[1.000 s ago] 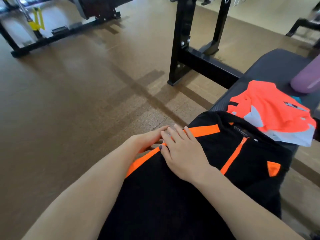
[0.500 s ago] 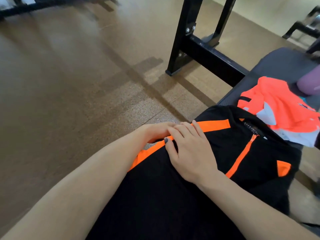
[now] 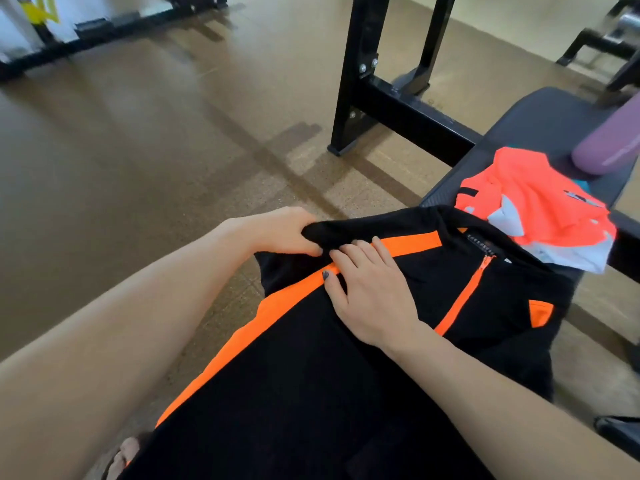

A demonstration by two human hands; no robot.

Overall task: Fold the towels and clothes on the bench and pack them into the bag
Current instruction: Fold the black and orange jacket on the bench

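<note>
The left hand (image 3: 277,233), which lay flat at the jacket's left edge a second ago, has now closed round a bunch of black cloth at the shoulder and lifted it clear of the bench (image 3: 540,123); fingers and thumb are curled tight on the fabric. The right hand (image 3: 370,292) has hardly moved: it lies flat, fingers straight and close together, pressing on the jacket (image 3: 346,393) just right of the orange stripe, holding nothing.

The jacket is spread along the near part of the bench, front up, zip to the right, its left edge hanging over the side towards the floor (image 3: 138,150). Beyond it, touching its collar, lies the orange top (image 3: 533,199), loosely heaped and not yet folded. A purple bottle (image 3: 606,150) lies at the far right on the bench. The bag cannot be made out for certain.

My reading: smoothing has given way to the first fold, the left side about to be drawn over while the right hand pins the crease line. Packing is a good way off, with two garments unfolded
</note>
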